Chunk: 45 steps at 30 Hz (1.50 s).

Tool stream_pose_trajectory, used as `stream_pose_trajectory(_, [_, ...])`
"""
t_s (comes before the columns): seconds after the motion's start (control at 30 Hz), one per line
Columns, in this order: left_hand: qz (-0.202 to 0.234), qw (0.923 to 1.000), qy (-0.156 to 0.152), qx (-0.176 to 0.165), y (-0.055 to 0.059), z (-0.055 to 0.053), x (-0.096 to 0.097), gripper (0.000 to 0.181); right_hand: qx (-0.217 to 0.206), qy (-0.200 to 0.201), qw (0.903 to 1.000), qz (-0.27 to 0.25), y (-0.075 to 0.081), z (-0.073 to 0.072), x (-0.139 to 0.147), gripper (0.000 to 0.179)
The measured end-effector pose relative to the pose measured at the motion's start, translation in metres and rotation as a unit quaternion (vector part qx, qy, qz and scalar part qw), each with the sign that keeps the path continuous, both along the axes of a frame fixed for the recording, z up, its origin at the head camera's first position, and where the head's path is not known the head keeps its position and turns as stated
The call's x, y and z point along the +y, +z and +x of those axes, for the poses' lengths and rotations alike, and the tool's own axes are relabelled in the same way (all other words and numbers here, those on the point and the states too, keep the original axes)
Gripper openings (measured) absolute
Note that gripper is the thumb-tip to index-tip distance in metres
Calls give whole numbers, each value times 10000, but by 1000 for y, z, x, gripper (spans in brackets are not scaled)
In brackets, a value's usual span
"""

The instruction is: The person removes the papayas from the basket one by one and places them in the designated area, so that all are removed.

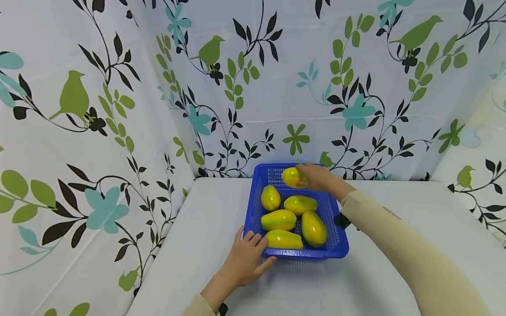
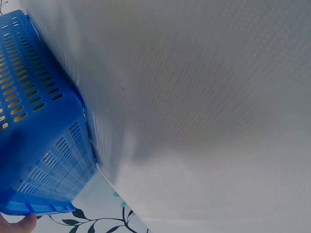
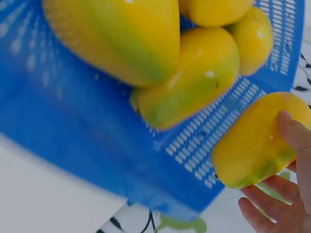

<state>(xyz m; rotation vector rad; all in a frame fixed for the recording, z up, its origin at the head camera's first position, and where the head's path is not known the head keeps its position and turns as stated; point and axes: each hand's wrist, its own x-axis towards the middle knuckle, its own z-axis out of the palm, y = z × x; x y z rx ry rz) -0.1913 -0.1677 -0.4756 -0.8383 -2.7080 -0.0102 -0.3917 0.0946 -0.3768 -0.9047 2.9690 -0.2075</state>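
Observation:
A blue plastic basket (image 1: 337,245) with slotted walls holds several yellow-green mangoes (image 1: 278,220). At its far end my right hand (image 1: 315,176) grips another mango (image 1: 291,177); in the right wrist view the thumb lies across this mango (image 3: 262,141) and the fingers curl beneath it. My left hand (image 1: 247,256) rests at the near left corner of the basket, fingers over the rim beside the nearest mango (image 1: 283,240) and thumb outside. In the left wrist view only a bit of that hand (image 2: 18,225) shows, under the basket rim (image 2: 36,209).
The basket stands on a white table (image 1: 213,210), near its back edge. Behind and to the left hangs a white curtain (image 1: 253,87) printed with leaves, birds and flowers. Dark wrist straps show at both sleeves.

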Motion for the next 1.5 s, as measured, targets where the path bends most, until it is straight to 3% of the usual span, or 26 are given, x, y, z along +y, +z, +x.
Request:
stream_pose_trajectory(0.27, [88,10000,0,16,-1,0,-2,46,96,-251,9989,-375,18,5,38,62])
stream_pose_trajectory(0.47, [216,9998,-20,33,-1,0,1,44,30,-714,9954,-635,20,3,75,60])
stream_pose_trajectory(0.77, [346,9994,-31,35,-2,-1,1,39,-630,-1704,9780,-1028,-2,0,117,55])
stream_pose_trajectory(1.07, [386,9992,-48,43,-3,-2,1,41,-1867,-2535,9439,-1000,-29,2,130,62])
stream_pose_trajectory(1.23, [379,9992,-38,86,-1,-2,1,43,-2225,-2747,9292,-1082,-38,1,123,71])
stream_pose_trajectory(1.5, [312,9995,34,-82,-1,0,2,42,-2531,-2751,9224,-974,-51,2,118,74])
